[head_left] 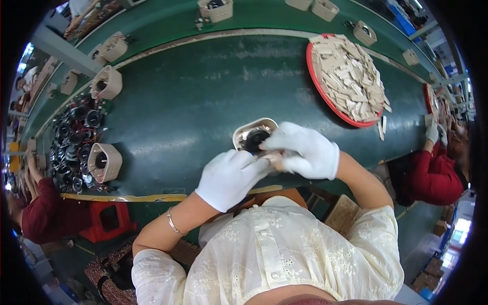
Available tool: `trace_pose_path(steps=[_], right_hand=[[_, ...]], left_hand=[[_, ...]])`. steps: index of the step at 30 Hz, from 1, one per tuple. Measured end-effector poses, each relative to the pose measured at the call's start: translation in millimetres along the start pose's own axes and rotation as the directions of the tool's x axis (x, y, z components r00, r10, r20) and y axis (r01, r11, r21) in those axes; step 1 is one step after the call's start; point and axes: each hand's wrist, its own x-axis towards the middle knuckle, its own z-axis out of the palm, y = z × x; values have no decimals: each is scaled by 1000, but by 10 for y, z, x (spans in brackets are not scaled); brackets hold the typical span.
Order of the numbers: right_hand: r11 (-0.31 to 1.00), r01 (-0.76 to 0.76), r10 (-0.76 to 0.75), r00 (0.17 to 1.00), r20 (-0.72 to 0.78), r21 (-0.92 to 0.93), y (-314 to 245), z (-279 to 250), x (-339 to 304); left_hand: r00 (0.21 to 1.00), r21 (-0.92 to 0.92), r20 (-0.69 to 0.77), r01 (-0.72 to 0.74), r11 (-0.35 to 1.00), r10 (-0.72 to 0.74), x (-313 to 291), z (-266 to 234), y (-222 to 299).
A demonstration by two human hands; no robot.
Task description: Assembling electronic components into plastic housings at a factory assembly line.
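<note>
- Left end of the green workbench (203, 91): heap of black round speakers (76, 137) with thin wires, running along to the near edge. I'd guess it is banked there to leave the middle free for handwork.
- Two beige plastic housings to the right of the heap: one by the far left corner (108, 81), one by the near edge (105, 163), tilted with its opening showing. Likely parked within the left arm's reach.
- Middle, close to the near edge: the housing being worked on (237, 139), open side up, black round part (255, 139) inside. I read its spot as chosen so both arms can stay bent.
- Left gloved hand (229, 178) and right gloved hand (307, 151): together at its near right side, fingers bunched and overlapping, probably one steadying for the other. Blur there; I can't tell what either grips.
- Toward the right, against the far edge: red-rimmed round tray (312, 71) heaped with beige strips (351, 76), presumably corralled for picking. Two loose strips (381, 128) lie just beside its near rim.
</note>
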Motion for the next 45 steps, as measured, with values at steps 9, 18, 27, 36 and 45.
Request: trace_pose_path(steps=[9, 18, 27, 36, 45], right_hand=[[898, 133, -163, 986, -36, -420, -226, 102, -123], [864, -235, 497, 538, -681, 444, 153, -167, 90], [892, -182, 415, 692, -590, 414, 612, -65, -39], [956, -96, 261, 711, -653, 277, 423, -130, -106], [989, -81, 140, 758, -637, 121, 377, 21, -53]], left_hand=[[991, -23, 120, -54, 998, 56, 1, -57, -93], [990, 90, 75, -126, 988, 120, 1031, 227, -872], [844, 194, -220, 530, 826, -490, 3007, 453, -2122], [958, 336, -243, 232, 913, -154, 2455, 65, -1780], [981, -74, 131, -131, 989, 140, 505, 8, 51]])
